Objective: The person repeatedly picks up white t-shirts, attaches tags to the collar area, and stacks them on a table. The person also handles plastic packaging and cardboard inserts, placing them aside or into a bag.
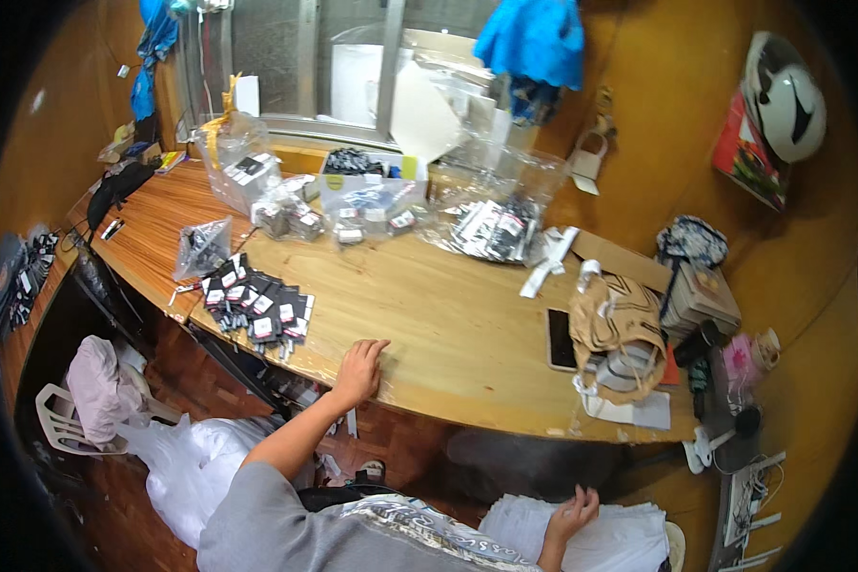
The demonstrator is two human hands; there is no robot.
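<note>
My left hand [360, 372] rests at the front edge of the wooden table [419, 315], its fingers stretched out and holding nothing. To its left lies a spread pile of small black packets with white labels [257, 303]. My right hand [572, 515] is low at the right, below the table edge, beside a stack of folded white cloth [624, 536]. Its fingers are apart and nothing shows in them. Whether it touches the cloth, I cannot tell.
Along the back stand a clear plastic box [372, 195] and a bag of labelled packets [496, 229]. A phone [561, 339] lies by a brown paper bag [622, 329] on the right. A white chair [67, 419] and a white plastic sack [195, 472] are at the lower left.
</note>
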